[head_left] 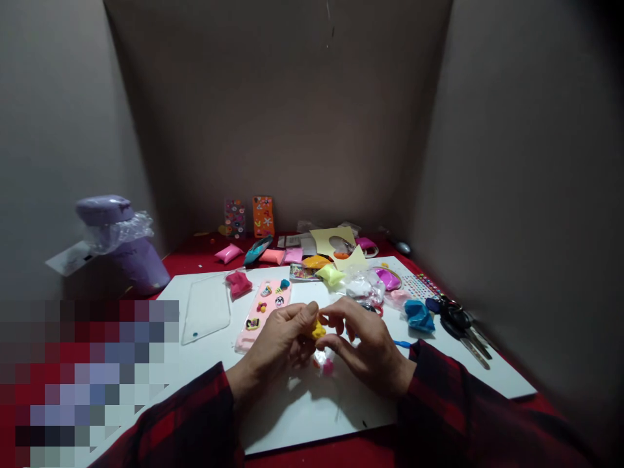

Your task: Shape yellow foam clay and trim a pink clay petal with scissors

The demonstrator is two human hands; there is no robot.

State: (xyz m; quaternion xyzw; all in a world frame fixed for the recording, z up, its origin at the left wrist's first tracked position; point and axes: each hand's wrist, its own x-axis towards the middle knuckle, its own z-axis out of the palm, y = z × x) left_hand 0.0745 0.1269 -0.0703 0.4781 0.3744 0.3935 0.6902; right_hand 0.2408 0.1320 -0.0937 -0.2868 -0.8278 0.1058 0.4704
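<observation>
White board over red cloth spans my head view, where my left hand pinches a yellow piece and my right hand curls beside it, thumb and fingers parted, contact unclear. Clocking from that piece, I see filled packets: lime packet near twelve, red packet at ten, blue packet at three. Toward ten lie an ornamented pink case and, farther off, a lidded purple cup, contents hidden; near nine, a clear case bears one small teal dot.
</observation>
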